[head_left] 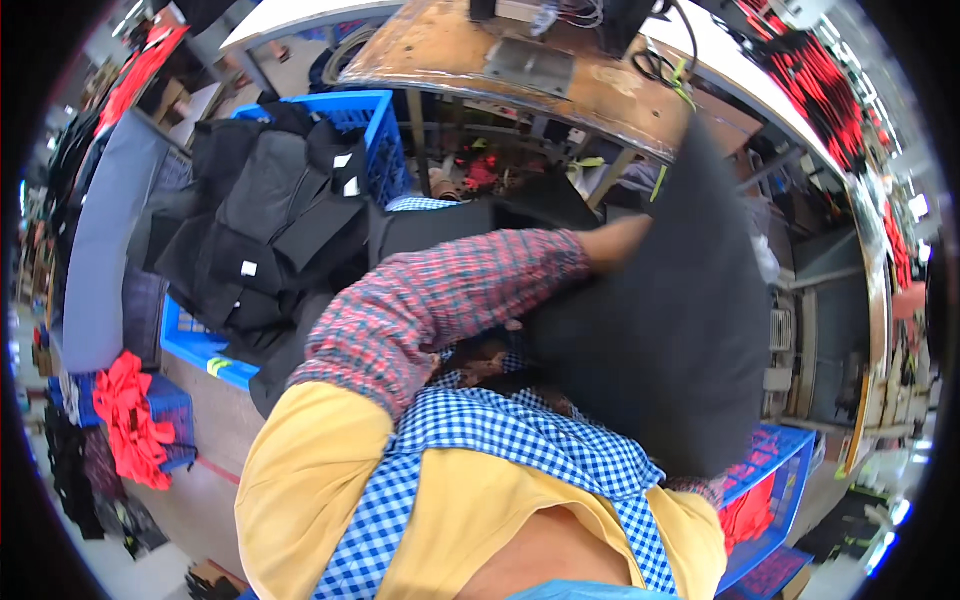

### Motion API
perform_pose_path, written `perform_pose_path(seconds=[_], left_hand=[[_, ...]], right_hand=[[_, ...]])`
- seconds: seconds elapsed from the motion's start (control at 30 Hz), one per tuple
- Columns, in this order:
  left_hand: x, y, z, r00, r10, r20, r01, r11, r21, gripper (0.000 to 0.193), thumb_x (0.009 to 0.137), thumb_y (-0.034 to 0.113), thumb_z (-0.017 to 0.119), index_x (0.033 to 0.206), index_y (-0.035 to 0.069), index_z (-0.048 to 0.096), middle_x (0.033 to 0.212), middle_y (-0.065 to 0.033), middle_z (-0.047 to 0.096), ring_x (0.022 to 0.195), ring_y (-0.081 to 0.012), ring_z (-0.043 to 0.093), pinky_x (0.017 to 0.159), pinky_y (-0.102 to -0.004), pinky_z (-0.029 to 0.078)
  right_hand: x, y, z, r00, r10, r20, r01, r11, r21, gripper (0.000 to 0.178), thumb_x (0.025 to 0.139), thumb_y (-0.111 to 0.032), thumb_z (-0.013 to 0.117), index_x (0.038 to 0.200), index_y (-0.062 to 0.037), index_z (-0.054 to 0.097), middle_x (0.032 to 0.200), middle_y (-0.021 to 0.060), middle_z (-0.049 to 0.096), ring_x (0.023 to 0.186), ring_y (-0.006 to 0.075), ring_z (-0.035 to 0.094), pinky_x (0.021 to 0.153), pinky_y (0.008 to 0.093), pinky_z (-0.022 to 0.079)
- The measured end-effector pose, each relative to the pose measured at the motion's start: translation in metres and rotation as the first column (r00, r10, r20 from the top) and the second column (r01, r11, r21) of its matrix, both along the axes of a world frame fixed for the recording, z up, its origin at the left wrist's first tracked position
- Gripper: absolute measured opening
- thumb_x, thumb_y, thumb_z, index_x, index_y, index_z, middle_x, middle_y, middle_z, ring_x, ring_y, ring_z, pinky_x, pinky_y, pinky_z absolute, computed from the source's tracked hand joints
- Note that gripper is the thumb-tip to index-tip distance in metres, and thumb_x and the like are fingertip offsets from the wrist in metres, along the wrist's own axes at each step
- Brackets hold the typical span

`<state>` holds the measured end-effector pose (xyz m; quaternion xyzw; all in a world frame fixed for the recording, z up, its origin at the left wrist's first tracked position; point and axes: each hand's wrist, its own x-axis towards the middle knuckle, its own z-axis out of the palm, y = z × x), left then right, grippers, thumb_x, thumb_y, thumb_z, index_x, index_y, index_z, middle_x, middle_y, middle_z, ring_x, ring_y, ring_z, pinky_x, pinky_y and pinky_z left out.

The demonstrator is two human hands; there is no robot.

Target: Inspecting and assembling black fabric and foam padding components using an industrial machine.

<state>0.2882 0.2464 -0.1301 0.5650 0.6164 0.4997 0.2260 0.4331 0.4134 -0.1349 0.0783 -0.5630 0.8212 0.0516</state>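
A large piece of black fabric [650,330] stands raised in front of my right side, its edges blurred. My left arm, in a plaid sleeve, reaches across to the right. At its end my left hand [618,242] meets the left edge of the fabric, and its fingers are hidden behind it. My right hand is not in view; the fabric covers most of that arm. More black fabric [440,228] lies across beneath my left forearm, toward the heap of black garments [270,200] on my left.
The heap overfills a blue plastic crate [385,130]. Ahead is a worn wooden worktable [430,50] with scissors [655,68] on it. A blue crate [790,470] with red fabric stands at my lower right. Red cloth [130,415] hangs over another crate at left.
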Motion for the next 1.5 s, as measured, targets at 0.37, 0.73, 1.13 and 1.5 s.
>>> perform_pose_path(seconds=[0.37, 0.73, 1.13, 1.5], left_hand=[[0.005, -0.037, 0.049, 0.989, -0.148, -0.027, 0.143, 0.980, -0.137, 0.062, 0.089, 0.056, 0.058, 0.086, -0.005, 0.067, 0.071, -0.0176, 0.061, 0.064, -0.0213, 0.058, 0.060, -0.0363, 0.045], [-0.076, -0.129, 0.086, 0.976, -0.163, -0.142, 0.078, 0.878, -0.473, 0.070, 0.084, 0.062, 0.062, 0.097, -0.006, 0.066, 0.080, -0.0084, 0.062, 0.077, -0.0176, 0.058, 0.071, -0.0310, 0.046], [-0.158, -0.161, 0.120, 0.855, 0.052, -0.515, -0.318, 0.838, -0.443, 0.074, 0.069, 0.055, 0.078, 0.104, -0.008, 0.060, 0.091, -0.0190, 0.066, 0.088, -0.0289, 0.064, 0.078, -0.0345, 0.049], [-0.238, -0.133, 0.104, 0.832, 0.124, -0.541, -0.442, 0.737, -0.511, 0.077, 0.066, 0.050, 0.081, 0.111, -0.010, 0.062, 0.096, -0.0189, 0.069, 0.090, -0.0288, 0.067, 0.082, -0.0336, 0.051]], right_hand=[[0.033, -0.024, 0.034, 0.980, -0.106, 0.171, -0.046, 0.713, 0.700, 0.052, 0.085, -0.010, 0.068, 0.132, 0.0036, 0.050, 0.130, 0.0096, 0.056, 0.123, 0.0188, 0.049, 0.105, 0.0301, 0.036], [-0.067, -0.059, 0.089, 0.994, 0.063, 0.086, -0.107, 0.568, 0.816, 0.017, 0.088, -0.011, 0.068, 0.096, 0.0026, 0.062, 0.081, 0.0028, 0.060, 0.081, 0.0085, 0.055, 0.074, 0.0255, 0.046], [-0.181, -0.065, 0.118, 0.949, 0.233, -0.212, 0.265, -0.225, 0.938, 0.042, 0.102, -0.035, 0.044, 0.094, 0.0007, 0.065, 0.076, 0.0199, 0.061, 0.076, 0.0385, 0.058, 0.070, 0.0448, 0.045], [-0.268, -0.055, 0.120, 0.963, 0.239, -0.123, 0.187, -0.267, 0.946, 0.041, 0.099, -0.031, 0.037, 0.095, 0.0005, 0.064, 0.094, 0.0223, 0.064, 0.093, 0.0397, 0.060, 0.086, 0.0457, 0.046]])
